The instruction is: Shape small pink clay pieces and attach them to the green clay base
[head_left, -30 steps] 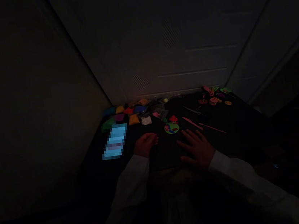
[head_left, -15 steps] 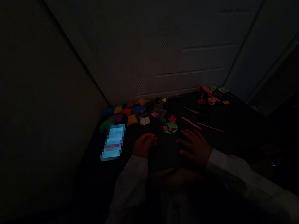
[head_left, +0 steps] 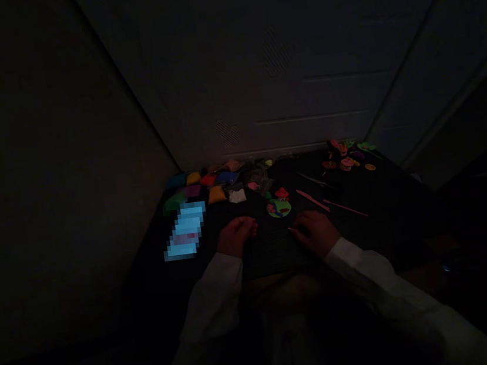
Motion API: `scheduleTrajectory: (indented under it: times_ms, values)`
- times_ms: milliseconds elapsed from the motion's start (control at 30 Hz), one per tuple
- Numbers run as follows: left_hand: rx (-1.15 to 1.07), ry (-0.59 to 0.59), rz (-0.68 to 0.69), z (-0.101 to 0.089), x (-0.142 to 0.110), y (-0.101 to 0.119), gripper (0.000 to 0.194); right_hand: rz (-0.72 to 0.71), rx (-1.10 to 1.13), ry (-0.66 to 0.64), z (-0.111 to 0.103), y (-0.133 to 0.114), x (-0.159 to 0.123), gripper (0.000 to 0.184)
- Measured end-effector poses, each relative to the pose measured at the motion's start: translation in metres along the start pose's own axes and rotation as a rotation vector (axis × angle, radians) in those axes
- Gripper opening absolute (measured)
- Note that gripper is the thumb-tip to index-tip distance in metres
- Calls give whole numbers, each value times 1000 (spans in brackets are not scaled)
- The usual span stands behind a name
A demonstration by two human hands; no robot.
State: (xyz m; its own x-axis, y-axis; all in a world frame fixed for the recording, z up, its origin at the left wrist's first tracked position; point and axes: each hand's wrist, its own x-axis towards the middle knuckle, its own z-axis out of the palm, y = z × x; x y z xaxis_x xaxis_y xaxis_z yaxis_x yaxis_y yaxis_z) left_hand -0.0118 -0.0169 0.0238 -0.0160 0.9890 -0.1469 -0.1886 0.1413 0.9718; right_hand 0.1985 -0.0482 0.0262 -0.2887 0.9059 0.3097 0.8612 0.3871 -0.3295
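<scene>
Left hand (head_left: 235, 237), right hand (head_left: 317, 231) curled near green disc (head_left: 279, 207), red top (head_left: 282, 192) pointing away, pink tool (head_left: 312, 200) slanting nearward to right, cannot tell grip contents

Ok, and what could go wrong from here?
The right hand is close to the green disc, so a careless move might nudge it. The pink knife lies just beyond that hand and could get knocked. The scene is also very dark, so small details on the disc may be easy to misjudge.
</scene>
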Motion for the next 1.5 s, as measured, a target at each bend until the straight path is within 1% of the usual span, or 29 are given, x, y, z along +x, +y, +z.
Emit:
scheduleTrajectory:
  times_ms: [133,233,300,367,433,500,600,733,900,1033,1067,1200,1333,1467,1500]
  values:
    - [-4,-6,2,0,1,-2,27,-43,15,-31,-1,-2,-7,22]
    - [-7,2,1,0,2,-3,28,-76,47,-69,-3,1,-10,23]
    - [-7,9,1,0,2,-4,28,-88,73,-94,-5,5,-11,27]
    - [-8,13,3,0,2,-5,28,-109,74,-116,-8,8,-12,35]
    - [-9,15,7,0,3,-5,28,-163,19,-144,-12,9,-14,46]
    - [-9,12,8,0,3,-6,27,-230,-77,-189,-14,7,-17,52]
    - [-7,13,12,-1,4,-7,26,-276,-181,-246,-15,1,-22,56]
    - [-1,4,15,-1,3,-7,25,-332,-205,-276,-16,-3,-24,58]
    - [3,5,15,0,2,-4,28,-262,-222,-230,-20,1,-22,55]
    - [11,10,14,1,2,-3,28,-339,-198,-243,-22,0,-23,57]
    - [12,9,14,1,2,-3,28,-342,-199,-242,-22,0,-23,56]
    - [19,9,19,1,2,-4,28,-272,-213,-226,-21,1,-23,55]
    - [36,9,26,1,2,-4,30,-332,-190,-274,-21,1,-25,58]
    - [61,-4,30,0,2,-4,30,-257,-204,-243,-26,0,-25,54]
    - [70,-7,33,0,2,-4,30,-257,-201,-242,-28,-1,-26,55]
